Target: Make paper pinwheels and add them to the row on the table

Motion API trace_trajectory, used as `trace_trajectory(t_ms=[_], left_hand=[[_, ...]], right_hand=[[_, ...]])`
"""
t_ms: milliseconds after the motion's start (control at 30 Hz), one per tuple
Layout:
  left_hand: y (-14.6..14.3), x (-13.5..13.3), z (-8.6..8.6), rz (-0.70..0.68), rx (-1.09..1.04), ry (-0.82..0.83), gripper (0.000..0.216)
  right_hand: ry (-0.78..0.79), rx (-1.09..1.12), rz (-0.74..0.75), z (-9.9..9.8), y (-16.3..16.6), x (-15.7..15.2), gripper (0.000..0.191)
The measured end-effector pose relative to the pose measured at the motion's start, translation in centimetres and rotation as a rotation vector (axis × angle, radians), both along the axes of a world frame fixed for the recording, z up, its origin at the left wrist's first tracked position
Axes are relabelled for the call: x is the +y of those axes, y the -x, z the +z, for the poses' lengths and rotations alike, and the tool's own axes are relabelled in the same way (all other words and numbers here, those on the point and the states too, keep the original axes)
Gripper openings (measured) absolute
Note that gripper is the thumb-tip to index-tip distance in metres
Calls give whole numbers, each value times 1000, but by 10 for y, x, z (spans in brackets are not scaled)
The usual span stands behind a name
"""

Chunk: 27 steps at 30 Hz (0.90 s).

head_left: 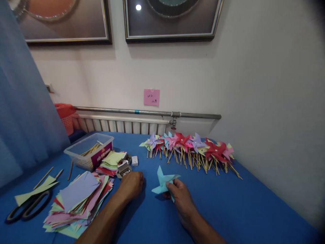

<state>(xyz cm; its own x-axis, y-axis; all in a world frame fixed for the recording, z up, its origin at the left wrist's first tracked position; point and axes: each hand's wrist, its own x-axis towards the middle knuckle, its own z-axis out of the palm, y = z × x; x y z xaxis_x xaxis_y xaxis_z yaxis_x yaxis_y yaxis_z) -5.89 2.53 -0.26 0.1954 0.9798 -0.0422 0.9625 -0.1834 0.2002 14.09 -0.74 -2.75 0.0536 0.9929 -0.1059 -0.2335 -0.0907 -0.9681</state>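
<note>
My right hand (181, 200) pinches a light blue paper pinwheel (162, 181) near its centre, thumb on top, above the blue-covered table. To its left, my left hand (132, 184) is closed with the knuckles up. Its fingertips are turned away, so whatever they hold is hidden. Just beyond that hand lies an open small cardboard box (124, 170) with shiny little metal pieces inside. A small white box (134, 161) sits behind it. Finished pinwheels (189, 144) in several colours lie in a row at the back, their sticks pointing toward me.
Stacked coloured paper (78, 193) lies at left, with a smaller paper pile (113, 159) behind. A clear plastic tub (88, 149) holds thin sticks. Black-handled scissors (37, 206) lie at far left under paper strips. Behind the table are a radiator (122, 124) and a pipe (152, 113).
</note>
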Motion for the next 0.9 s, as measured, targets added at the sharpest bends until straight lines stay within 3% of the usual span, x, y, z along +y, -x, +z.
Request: trace_trajectory(t_ms=[567,900], left_hand=[[-7,-6,9,19,-48,5,27],[-6,-9,16,-29,46,46,29]], right_hand=[[-10,-39,-5,1,0,0,17],[-16,-20,6,-2,-1,1,19]])
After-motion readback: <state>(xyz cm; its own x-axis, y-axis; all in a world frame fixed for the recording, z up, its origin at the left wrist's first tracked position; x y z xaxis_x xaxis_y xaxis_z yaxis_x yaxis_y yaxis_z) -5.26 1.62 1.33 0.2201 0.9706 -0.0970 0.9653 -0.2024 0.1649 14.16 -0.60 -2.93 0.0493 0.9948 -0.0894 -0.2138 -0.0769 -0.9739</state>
